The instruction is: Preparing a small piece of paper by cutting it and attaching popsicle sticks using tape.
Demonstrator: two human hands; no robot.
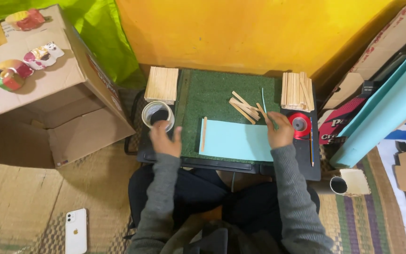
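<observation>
A white phone point(76, 231) is seen nearest, on the woven mat. On the dark board, the left hand point(164, 140) is laid at the rim of a clear tape roll point(158, 114), fingers loosely curled on it. A thin teal stick point(268, 109) is pinched by the right hand point(281, 131) beside a light blue paper sheet point(236, 140). Loose wooden sticks point(245, 107) are scattered beyond on the green mat point(212, 91), with a red tape roll point(300, 124) just right of that hand.

**A home craft corner on the floor**

A person is sitting cross-legged on a woven mat point(19, 207), working at a low tray point(306, 164); stacks of craft sticks point(297, 90) are lying ready; cardboard boxes point(48, 94) are crowding round; bright cloth point(240, 33) is hanging behind.
</observation>
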